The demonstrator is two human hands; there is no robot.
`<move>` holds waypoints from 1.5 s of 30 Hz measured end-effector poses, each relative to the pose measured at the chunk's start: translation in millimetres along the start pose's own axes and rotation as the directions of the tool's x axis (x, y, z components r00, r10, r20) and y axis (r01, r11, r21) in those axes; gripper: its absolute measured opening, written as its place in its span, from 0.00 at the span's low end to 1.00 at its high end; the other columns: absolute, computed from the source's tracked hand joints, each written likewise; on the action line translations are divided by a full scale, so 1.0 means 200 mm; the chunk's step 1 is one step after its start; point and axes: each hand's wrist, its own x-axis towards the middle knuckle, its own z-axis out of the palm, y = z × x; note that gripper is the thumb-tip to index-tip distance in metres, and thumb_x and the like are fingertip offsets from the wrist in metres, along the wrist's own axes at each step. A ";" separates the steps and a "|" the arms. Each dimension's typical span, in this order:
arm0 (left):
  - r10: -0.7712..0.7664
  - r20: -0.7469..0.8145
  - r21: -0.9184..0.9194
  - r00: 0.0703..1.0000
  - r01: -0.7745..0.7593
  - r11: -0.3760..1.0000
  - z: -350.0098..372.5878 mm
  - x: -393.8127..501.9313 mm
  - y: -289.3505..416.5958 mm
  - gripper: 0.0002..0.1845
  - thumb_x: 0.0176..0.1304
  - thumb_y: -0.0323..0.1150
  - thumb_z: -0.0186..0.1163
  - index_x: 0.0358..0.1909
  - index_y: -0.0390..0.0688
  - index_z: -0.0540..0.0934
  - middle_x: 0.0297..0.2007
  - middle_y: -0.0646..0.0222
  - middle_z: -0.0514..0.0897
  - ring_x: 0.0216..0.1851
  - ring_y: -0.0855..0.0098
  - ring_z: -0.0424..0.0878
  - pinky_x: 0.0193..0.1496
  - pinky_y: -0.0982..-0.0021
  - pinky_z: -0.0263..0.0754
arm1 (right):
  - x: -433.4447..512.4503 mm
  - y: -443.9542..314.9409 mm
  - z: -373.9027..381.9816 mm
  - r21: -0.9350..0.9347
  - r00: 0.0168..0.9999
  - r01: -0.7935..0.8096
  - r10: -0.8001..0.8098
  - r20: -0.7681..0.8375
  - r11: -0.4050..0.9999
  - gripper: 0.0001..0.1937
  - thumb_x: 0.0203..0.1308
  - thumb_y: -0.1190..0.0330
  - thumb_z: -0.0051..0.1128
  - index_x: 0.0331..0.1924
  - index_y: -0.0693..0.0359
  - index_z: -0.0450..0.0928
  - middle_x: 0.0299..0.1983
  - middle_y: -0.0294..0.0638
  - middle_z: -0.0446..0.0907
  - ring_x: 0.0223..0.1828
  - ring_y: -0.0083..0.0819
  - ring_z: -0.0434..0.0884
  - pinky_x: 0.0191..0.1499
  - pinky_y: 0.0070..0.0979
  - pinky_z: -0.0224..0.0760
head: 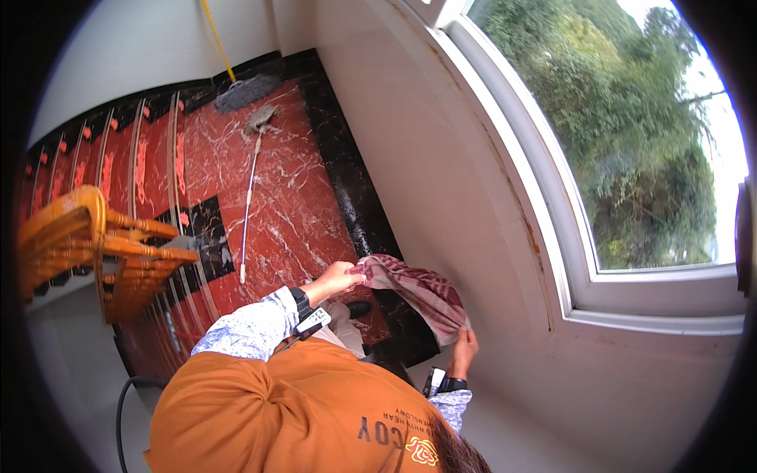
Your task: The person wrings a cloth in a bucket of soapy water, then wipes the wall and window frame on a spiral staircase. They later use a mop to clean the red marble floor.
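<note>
A pink and maroon patterned cloth (414,287) is stretched between my two hands in front of my body. My left hand (338,279) pinches its left end. At the lower right corner, my right hand (464,350) grips the other end beside the pale wall. The cloth sags in folds over the black skirting and floor border. Both hands are well below the window.
A white-framed window (520,159) fills the upper right. On the red marbled landing lie a flat mop (251,183) and a grey string mop (248,93) with a yellow handle. Stairs (121,162) and a wooden banister (97,224) are at left.
</note>
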 end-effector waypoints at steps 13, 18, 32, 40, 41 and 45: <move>0.361 0.601 -0.161 0.713 -0.334 0.929 0.18 -0.28 0.15 0.17 0.63 0.40 0.63 0.44 0.35 0.77 0.32 0.68 0.79 0.34 0.78 0.78 0.38 0.74 0.75 | -0.21 -0.12 0.38 -0.324 0.779 -0.347 0.462 0.423 0.880 0.14 0.69 0.65 0.49 0.56 0.55 0.73 0.47 0.37 0.82 0.46 0.29 0.82 0.43 0.26 0.77; 0.570 0.696 -0.438 0.436 -0.372 0.819 0.15 -0.44 0.29 0.14 0.64 0.37 0.60 0.39 0.34 0.76 0.29 0.69 0.78 0.32 0.77 0.76 0.38 0.74 0.72 | -0.38 -0.23 0.56 -0.362 0.528 0.122 0.248 0.812 0.924 0.16 0.66 0.65 0.52 0.56 0.56 0.73 0.48 0.39 0.80 0.48 0.32 0.81 0.48 0.29 0.76; 0.491 0.349 -0.566 0.798 -0.238 0.789 -0.22 -0.47 0.10 0.17 0.66 0.37 0.60 0.50 0.36 0.78 0.40 0.67 0.83 0.40 0.77 0.80 0.43 0.73 0.78 | -0.16 -0.83 1.11 -0.051 0.551 -0.128 0.114 0.827 0.990 0.17 0.56 0.75 0.59 0.51 0.64 0.73 0.41 0.40 0.81 0.42 0.30 0.80 0.48 0.26 0.75; 0.282 -0.008 -0.493 0.959 -0.249 0.833 0.07 -0.05 -0.10 0.14 0.67 0.36 0.58 0.48 0.37 0.76 0.41 0.69 0.81 0.41 0.77 0.78 0.44 0.73 0.76 | 0.23 -1.32 1.21 -0.360 0.162 0.915 -0.654 0.739 -0.180 0.16 0.36 0.76 0.60 0.35 0.61 0.72 0.33 0.45 0.72 0.37 0.49 0.74 0.35 0.40 0.72; 0.314 -0.006 -0.450 0.949 -0.283 0.847 0.13 0.01 -0.07 0.15 0.67 0.35 0.58 0.49 0.36 0.76 0.40 0.69 0.82 0.40 0.76 0.79 0.44 0.74 0.76 | 0.28 -1.36 1.21 -0.385 0.100 0.860 -0.632 0.769 -0.334 0.15 0.36 0.75 0.60 0.33 0.59 0.73 0.33 0.43 0.72 0.40 0.46 0.74 0.40 0.39 0.71; 0.435 -0.088 -0.283 0.896 -0.441 0.852 0.40 0.24 0.08 0.15 0.63 0.34 0.60 0.46 0.34 0.74 0.36 0.55 0.84 0.40 0.63 0.84 0.43 0.64 0.75 | 0.51 -1.36 1.29 -0.309 -0.036 0.710 -0.471 0.882 -0.633 0.09 0.44 0.74 0.56 0.33 0.54 0.77 0.45 0.39 0.76 0.47 0.42 0.72 0.53 0.41 0.62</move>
